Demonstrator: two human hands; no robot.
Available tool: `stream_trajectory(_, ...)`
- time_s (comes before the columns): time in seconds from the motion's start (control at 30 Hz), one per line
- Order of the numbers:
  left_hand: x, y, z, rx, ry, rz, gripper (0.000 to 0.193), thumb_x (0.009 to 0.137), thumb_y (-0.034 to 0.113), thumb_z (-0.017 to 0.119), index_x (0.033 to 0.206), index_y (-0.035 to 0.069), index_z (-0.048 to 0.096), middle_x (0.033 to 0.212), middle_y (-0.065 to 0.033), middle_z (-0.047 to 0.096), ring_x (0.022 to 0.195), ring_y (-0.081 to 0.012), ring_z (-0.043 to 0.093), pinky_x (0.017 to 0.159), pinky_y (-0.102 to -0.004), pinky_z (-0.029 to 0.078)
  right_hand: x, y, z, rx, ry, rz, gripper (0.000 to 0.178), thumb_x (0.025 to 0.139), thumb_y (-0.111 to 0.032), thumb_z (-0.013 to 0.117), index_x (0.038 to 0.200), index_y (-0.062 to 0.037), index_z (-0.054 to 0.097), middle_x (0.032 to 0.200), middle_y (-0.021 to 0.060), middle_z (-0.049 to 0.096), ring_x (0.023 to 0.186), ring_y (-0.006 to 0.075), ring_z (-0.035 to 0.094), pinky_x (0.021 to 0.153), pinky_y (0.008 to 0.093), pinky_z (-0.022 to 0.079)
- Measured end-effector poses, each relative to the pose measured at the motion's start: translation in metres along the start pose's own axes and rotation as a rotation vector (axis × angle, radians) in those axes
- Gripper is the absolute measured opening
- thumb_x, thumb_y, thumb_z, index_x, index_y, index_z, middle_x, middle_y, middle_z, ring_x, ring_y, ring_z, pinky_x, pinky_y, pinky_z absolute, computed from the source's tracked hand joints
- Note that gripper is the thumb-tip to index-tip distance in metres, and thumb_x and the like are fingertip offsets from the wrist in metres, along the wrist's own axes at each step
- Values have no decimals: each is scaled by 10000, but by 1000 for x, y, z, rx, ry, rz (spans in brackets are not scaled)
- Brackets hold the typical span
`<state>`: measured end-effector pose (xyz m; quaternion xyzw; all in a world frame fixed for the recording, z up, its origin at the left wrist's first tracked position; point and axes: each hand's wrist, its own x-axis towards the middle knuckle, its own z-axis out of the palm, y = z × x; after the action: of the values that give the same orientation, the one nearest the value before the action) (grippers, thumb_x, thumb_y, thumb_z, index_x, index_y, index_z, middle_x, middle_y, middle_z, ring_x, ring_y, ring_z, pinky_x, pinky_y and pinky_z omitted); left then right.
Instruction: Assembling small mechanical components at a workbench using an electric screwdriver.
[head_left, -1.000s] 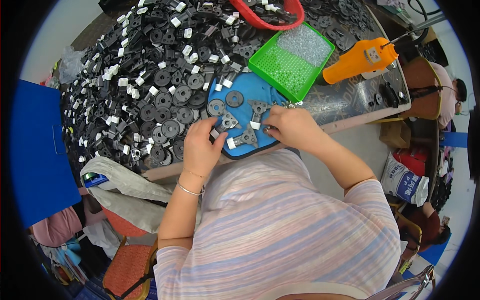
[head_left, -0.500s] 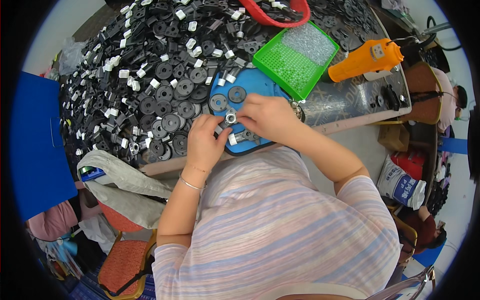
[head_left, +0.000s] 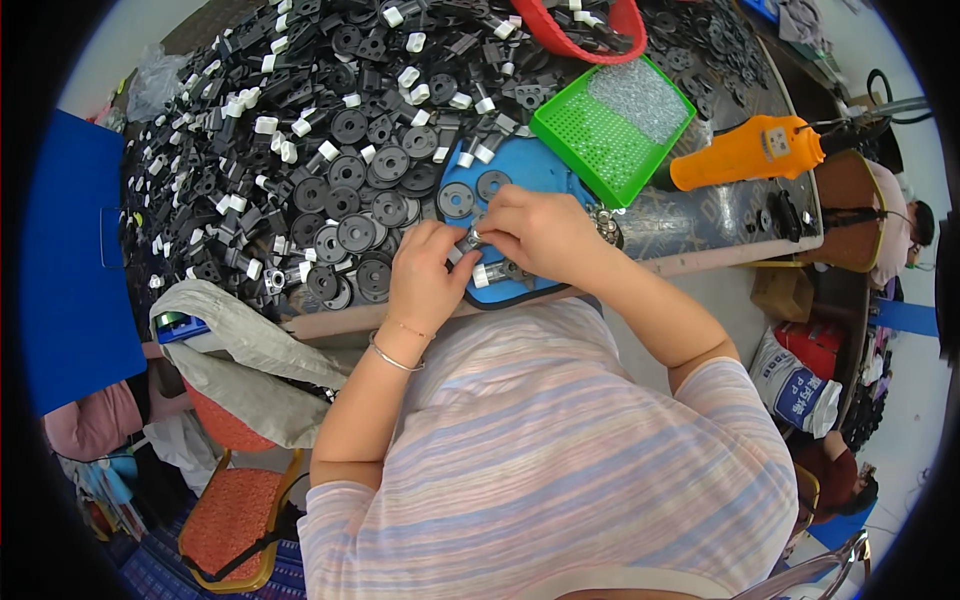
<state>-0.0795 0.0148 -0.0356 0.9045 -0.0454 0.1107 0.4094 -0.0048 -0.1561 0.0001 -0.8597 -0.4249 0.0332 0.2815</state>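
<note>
Over a blue mat (head_left: 545, 170) at the table's front edge, my left hand (head_left: 425, 272) and my right hand (head_left: 540, 232) meet at a small silvery-grey fitting (head_left: 470, 241). Thumb and fingers of both hands pinch it from either side, hiding much of it. Just behind my fingers lie two round black discs with center holes, a left disc (head_left: 456, 200) and a right disc (head_left: 492, 184). A black part with a white end (head_left: 487, 275) rests on the mat below my right fingers.
A wide heap of black parts (head_left: 350, 125) with white-capped pieces covers the table's left and back. Behind the mat stands a green perforated basket (head_left: 575, 130) holding small metal pieces (head_left: 640, 100). An orange power tool (head_left: 745, 153) lies right of it. A red strap (head_left: 560, 40) curves behind.
The view has shifted slightly, so the table things sit further right. My hands stay together over the mat, and the fitting between my fingertips has tilted and is more covered.
</note>
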Motion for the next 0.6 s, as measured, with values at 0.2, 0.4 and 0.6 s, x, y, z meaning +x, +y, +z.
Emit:
stream_trajectory(0.2, 0, 0, 1, -5, 0, 11, 275, 650, 89, 746, 891, 27, 629, 847, -113, 577, 817, -310, 552, 712, -379, 465, 9, 0, 5, 152, -49, 119, 222, 752, -97, 664, 970, -107, 627, 872, 50, 639, 723, 251, 631, 611, 344, 505)
stream_trajectory(0.4, -2, 2, -2, -17, 40, -1, 302, 668, 104, 745, 932, 17, 624, 912, -125, 569, 857, -315, 543, 737, -385, 458, -10, 13, -36, 106, -10, 205, 163, 717, -105, 690, 874, -100, 647, 835, 64, 632, 742, 259, 632, 616, 354, 491)
stream_trajectory(0.6, -5, 16, -6, 24, 29, 140, 294, 677, 152, 751, 920, 39, 629, 959, -107, 548, 869, -292, 516, 742, -377, 426, -48, 9, -40, -141, -231, 239, 127, 733, -167, 678, 851, -121, 693, 818, 35, 601, 729, 260, 623, 620, 375, 491)
